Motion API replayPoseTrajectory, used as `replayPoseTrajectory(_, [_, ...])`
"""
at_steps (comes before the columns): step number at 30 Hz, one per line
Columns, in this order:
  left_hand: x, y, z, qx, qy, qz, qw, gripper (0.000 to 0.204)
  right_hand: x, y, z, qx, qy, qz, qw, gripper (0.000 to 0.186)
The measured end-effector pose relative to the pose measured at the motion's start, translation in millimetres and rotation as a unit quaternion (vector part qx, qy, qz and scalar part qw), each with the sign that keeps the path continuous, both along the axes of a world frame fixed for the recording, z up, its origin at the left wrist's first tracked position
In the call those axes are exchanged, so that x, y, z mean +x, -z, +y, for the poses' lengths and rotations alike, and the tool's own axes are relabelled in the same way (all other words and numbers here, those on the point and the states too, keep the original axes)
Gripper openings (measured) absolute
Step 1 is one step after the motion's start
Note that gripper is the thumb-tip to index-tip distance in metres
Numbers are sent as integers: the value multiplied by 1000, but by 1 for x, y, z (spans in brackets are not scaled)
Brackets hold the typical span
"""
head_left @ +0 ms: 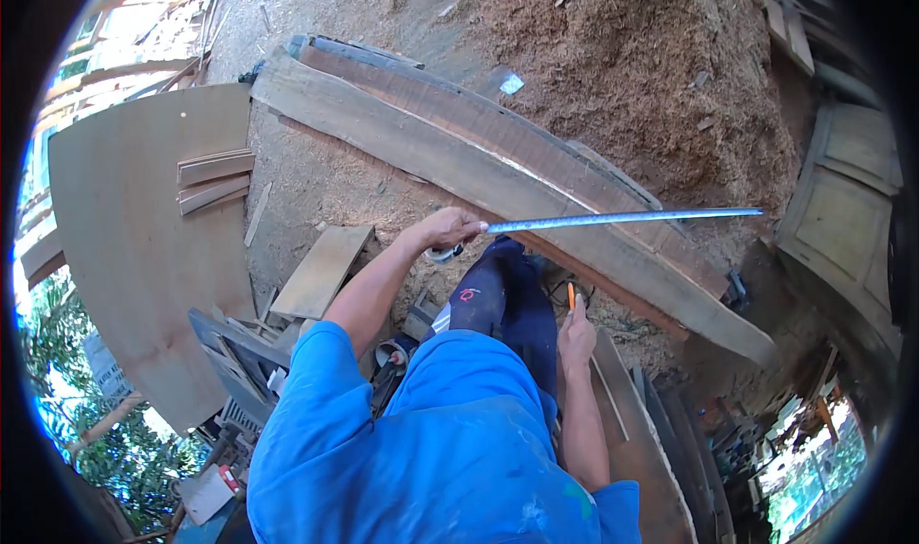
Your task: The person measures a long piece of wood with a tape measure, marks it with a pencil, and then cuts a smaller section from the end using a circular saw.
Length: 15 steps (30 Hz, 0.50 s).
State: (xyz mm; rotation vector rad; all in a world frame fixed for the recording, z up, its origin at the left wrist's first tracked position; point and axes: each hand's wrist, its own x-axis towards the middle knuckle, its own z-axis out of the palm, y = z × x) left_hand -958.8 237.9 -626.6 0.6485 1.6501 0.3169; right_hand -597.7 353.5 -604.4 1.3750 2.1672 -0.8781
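My left hand (452,228) is closed around a tape measure, its case mostly hidden under the fingers. The pale metal blade (622,219) is drawn out to the right and stretches over a stack of long planks (421,142). At its far end the blade hangs beyond the planks' middle, and whether it touches wood I cannot tell. Lower and to the right, my right hand (577,338) grips an orange pencil (571,296) pointing upward. That hand is near the planks' front edge, apart from the blade.
A large plywood sheet (134,257) with short boards (212,178) on it lies at left. Another board (324,271) is beside my left arm. Sawdust (651,75) is heaped beyond the planks. A panelled wooden door (842,209) stands at right, and more boards (637,448) lie by my right arm.
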Motion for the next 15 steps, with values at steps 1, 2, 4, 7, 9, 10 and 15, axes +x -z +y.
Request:
replayPoseTrajectory(1, [9,-10,-9,16,-2,7,1000,57,7,-2,7,8,10,13,1000,47])
replayPoseTrajectory(2, [20,-20,-17,12,-13,9,1000,57,13,-3,12,20,19,22,999,48])
replayPoseTrajectory(4, [42,-40,-33,4,-21,-2,1000,56,32,-6,15,6,4,39,999,49])
replayPoseTrajectory(7, [79,-67,-55,9,-24,-2,1000,56,78,-11,14,2,-3,30,1000,52])
replayPoseTrajectory(9, [95,-86,-71,20,-23,22,999,57,99,-6,12,-15,7,18,1000,52])
replayPoseTrajectory(10, [103,-96,-82,15,-26,24,999,57,111,-6,13,-29,24,19,999,54])
replayPoseTrajectory(15, [116,-120,-103,-23,-34,68,997,56,162,-18,15,-51,75,32,995,58])
